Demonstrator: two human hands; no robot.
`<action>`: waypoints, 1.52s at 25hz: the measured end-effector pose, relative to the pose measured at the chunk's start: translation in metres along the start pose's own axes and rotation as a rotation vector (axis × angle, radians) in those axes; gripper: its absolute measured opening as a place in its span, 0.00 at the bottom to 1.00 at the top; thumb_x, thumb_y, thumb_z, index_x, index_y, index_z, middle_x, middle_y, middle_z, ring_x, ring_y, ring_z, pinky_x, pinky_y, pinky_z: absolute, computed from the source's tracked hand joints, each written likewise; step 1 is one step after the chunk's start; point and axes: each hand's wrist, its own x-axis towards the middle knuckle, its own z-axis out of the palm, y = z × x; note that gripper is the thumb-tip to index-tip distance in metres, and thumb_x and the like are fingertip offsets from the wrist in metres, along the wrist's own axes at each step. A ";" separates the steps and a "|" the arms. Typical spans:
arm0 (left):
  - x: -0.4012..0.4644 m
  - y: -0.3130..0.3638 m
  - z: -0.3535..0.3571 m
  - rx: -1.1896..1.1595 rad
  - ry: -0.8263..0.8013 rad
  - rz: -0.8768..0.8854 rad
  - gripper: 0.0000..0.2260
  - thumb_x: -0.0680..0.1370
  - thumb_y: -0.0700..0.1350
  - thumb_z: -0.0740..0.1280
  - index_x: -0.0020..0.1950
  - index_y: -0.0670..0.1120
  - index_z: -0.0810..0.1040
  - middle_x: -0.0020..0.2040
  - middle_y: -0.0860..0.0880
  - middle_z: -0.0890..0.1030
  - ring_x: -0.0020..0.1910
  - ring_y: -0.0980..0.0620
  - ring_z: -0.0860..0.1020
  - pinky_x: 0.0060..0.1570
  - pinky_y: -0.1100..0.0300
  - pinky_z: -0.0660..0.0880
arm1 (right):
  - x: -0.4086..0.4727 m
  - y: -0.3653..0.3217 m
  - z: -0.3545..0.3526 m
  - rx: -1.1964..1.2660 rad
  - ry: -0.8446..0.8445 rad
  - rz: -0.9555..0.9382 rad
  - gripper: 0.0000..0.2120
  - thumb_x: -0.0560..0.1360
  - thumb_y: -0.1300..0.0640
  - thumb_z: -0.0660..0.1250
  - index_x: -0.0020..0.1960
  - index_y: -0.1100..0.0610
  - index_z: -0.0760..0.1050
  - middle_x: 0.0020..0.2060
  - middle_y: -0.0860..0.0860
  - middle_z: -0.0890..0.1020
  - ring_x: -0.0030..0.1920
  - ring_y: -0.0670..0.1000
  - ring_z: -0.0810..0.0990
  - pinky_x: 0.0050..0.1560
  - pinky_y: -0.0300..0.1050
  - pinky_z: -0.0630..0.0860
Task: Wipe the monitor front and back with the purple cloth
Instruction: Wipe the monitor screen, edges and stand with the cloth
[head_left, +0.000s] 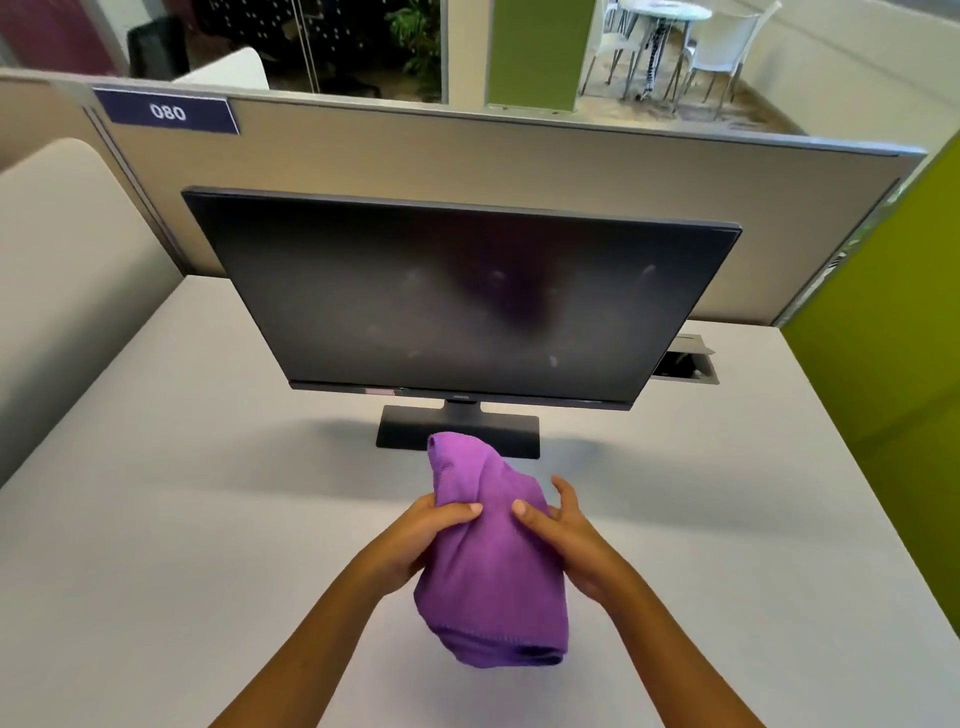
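Note:
A black monitor (457, 296) stands on its flat black base (410, 428) in the middle of the desk, screen dark and facing me, with faint smudges on it. I hold the purple cloth (491, 577) bunched up above the desk, just in front of the base. My left hand (415, 540) grips its left side with the thumb on top. My right hand (558, 535) holds its right side, thumb pressed on the fabric and fingers partly spread. The cloth is apart from the screen.
The pale grey desk (182, 493) is bounded by a beige partition (519, 156) behind the monitor, bearing a label "080" (167, 111). A green panel (893, 364) stands at the right. An open cable hatch (685, 364) lies behind the monitor's right side.

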 end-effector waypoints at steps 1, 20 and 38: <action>-0.005 0.006 -0.008 0.010 -0.021 0.003 0.19 0.70 0.56 0.73 0.58 0.50 0.79 0.51 0.49 0.84 0.50 0.49 0.83 0.46 0.57 0.80 | 0.000 -0.008 0.002 0.064 -0.077 0.040 0.52 0.58 0.40 0.78 0.74 0.52 0.57 0.67 0.53 0.71 0.62 0.56 0.75 0.61 0.50 0.74; -0.073 0.171 -0.235 0.344 0.739 0.842 0.18 0.80 0.45 0.62 0.71 0.47 0.68 0.67 0.49 0.73 0.64 0.54 0.72 0.59 0.61 0.70 | -0.034 -0.145 0.216 0.686 0.334 -0.212 0.09 0.68 0.60 0.72 0.48 0.61 0.80 0.43 0.55 0.84 0.45 0.55 0.83 0.46 0.50 0.79; -0.045 0.251 -0.263 0.114 0.234 0.798 0.22 0.83 0.45 0.44 0.60 0.48 0.78 0.56 0.50 0.81 0.55 0.58 0.79 0.52 0.72 0.74 | 0.087 -0.274 0.311 -1.328 0.818 -1.041 0.22 0.74 0.50 0.57 0.67 0.54 0.65 0.61 0.52 0.73 0.65 0.55 0.67 0.73 0.55 0.50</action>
